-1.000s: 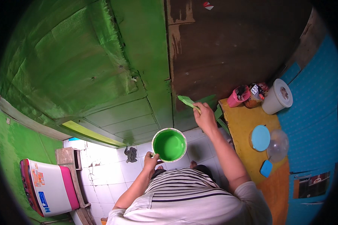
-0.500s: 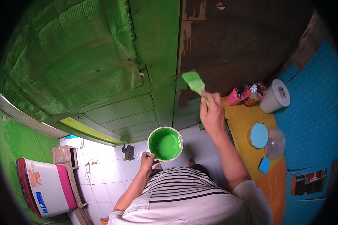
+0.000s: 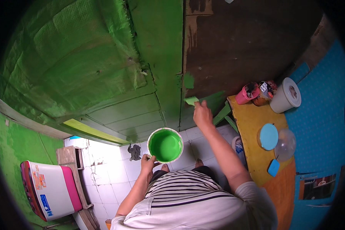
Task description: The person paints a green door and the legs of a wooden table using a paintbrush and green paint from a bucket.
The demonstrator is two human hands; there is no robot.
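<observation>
My left hand (image 3: 148, 164) grips the near left rim of a round tub of green paint (image 3: 165, 145), held out in front of my waist. In my right hand (image 3: 202, 114) is a paintbrush (image 3: 191, 101), its bristles coated green and reaching left against the lower part of the brown wall panel (image 3: 234, 50). Fresh green patches (image 3: 189, 81) show on that panel near its left edge, and a green streak runs to the right of the brush. Left of the panel, the door and boards (image 3: 161, 50) are green.
A yellow table (image 3: 253, 142) at the right bears a pink cup (image 3: 246, 93), a white lidded bucket (image 3: 286, 96) and a blue-lidded container (image 3: 269, 136). A dark rag (image 3: 134, 151) lies on the white tiled floor (image 3: 115, 168). A white and pink washing machine (image 3: 51, 190) stands at the left.
My right hand has moved down and left with the paintbrush, bringing its bristles lower on the panel. The paint tub stays in my left hand, shifted slightly left.
</observation>
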